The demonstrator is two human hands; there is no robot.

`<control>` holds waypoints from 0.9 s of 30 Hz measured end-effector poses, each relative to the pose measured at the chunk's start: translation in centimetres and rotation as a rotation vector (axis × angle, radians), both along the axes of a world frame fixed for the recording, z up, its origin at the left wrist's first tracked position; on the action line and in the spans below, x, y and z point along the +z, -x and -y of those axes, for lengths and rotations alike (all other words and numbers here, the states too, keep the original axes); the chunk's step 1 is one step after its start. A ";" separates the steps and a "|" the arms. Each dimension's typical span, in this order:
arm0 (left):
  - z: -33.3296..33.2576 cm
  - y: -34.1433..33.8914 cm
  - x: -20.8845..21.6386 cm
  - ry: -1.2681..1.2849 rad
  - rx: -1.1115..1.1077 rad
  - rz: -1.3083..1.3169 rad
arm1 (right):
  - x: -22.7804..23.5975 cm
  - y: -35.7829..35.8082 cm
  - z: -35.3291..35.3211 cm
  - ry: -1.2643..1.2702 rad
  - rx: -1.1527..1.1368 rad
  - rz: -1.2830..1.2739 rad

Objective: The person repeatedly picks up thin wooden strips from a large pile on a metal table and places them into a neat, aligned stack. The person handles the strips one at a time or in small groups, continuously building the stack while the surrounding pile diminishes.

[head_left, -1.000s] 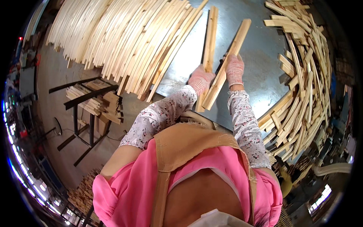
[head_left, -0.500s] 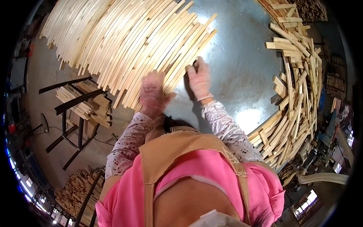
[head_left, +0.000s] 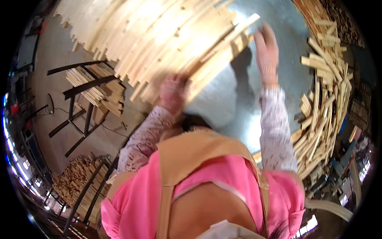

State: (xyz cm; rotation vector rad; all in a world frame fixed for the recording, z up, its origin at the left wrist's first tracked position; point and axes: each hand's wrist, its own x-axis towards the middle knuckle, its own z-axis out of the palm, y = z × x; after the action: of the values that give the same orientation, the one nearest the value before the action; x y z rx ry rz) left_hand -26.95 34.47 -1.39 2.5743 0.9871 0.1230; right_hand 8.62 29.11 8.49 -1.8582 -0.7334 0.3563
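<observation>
Long pale wooden strips [head_left: 131, 44] lie side by side on a grey metal table [head_left: 215, 105], slanting from near left to far right. One wooden strip [head_left: 238, 30] stands slightly apart, its far end tilted up above the others. My left hand [head_left: 173, 92], gloved and blurred by motion, is closed at the near end of this strip. My right hand [head_left: 267, 51], also gloved, is beside the strip's far end with its fingers stretched out and nothing seen in it. A shadow falls on the table beneath it.
A loose heap of short wood pieces [head_left: 322, 99] lines the table's right side. On the left stands a black metal frame [head_left: 85, 85] with bundled strips on it. A large stack of wood [head_left: 79, 175] stands at the lower left. A pale hose [head_left: 328, 208] runs at the lower right.
My right hand has moved away from the strips' near edge, toward the far right. My left hand has closed, and one strip now stands apart, tilted up. The view has shifted slightly.
</observation>
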 end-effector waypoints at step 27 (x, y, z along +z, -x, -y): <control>-40.5 3.3 2.3 -0.357 0.214 -0.261 | -7.3 18.1 3.7 0.780 0.394 -0.420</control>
State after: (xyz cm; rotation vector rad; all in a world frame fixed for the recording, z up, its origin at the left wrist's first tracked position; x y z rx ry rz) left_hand -30.22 75.00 0.92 2.8480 1.4535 0.0200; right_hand -9.53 25.41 1.22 -2.2197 -0.7130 1.4015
